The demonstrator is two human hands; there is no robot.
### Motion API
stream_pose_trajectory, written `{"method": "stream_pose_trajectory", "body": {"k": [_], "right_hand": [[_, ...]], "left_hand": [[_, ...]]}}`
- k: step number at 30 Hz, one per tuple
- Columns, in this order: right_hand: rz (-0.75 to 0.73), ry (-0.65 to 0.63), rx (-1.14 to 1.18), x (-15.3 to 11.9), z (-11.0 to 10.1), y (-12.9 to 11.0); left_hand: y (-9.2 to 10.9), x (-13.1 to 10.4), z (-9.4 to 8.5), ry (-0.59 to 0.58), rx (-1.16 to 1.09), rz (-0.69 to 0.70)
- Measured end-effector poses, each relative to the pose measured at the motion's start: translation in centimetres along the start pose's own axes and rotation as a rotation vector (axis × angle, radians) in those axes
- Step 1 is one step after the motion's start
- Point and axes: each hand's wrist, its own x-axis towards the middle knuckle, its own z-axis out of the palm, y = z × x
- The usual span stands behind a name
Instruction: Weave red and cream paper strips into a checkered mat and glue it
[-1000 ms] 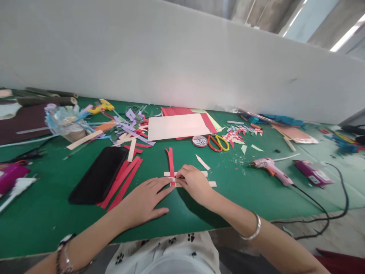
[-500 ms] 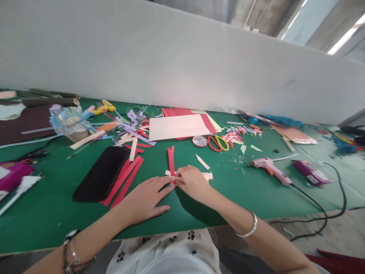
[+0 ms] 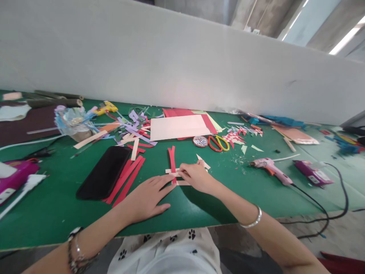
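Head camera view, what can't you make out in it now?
Head view: lower pale paper strip, right end hidden by the bare right hand.
Head view: purple-and-white object, cut off by the picture's left edge.
Head view: small, round, red-rimmed object, its speckles too small to identify.

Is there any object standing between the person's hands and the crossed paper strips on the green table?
Nothing visible is in the way. The left hand has its fingertips at the red strip, and the right hand is at the pale strips. The scissors lie farther back.
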Motion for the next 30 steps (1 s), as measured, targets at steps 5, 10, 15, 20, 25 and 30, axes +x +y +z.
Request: {"method": "stream_pose_trajectory", "body": {"k": [5,10,15,20,25,30], "right_hand": [[-0.027,-0.097,0.051,0.4,0.0,0.6],[-0.053,-0.179,0.066,0.7,-1.0,0.7],[-0.088,-0.154,0.004,0.8,-1.3,1.5],[-0.136,-0.164,-0.031,0.6,-1.2,1.9],[-0.052,-0.061,-0.063,0.4,-0.1,0.9],[-0.017,-0.042,-0.026,0.3,1.0,0.9]], "left_hand": [[-0.1,-0.1,0.2,0.024,-0.014,0.004],[-0.2,-0.1,0.2,0.011,0.001,0.002],[-0.2,-0.2,0.3,-0.018,-0.013,-0.012],[-0.2,-0.2,0.3,-0.012,-0.024,-0.012],[-0.1,-0.1,0.2,-0.015,-0.035,-0.01],[-0.1,0.0,0.1,-0.073,-0.046,-0.012]]}}
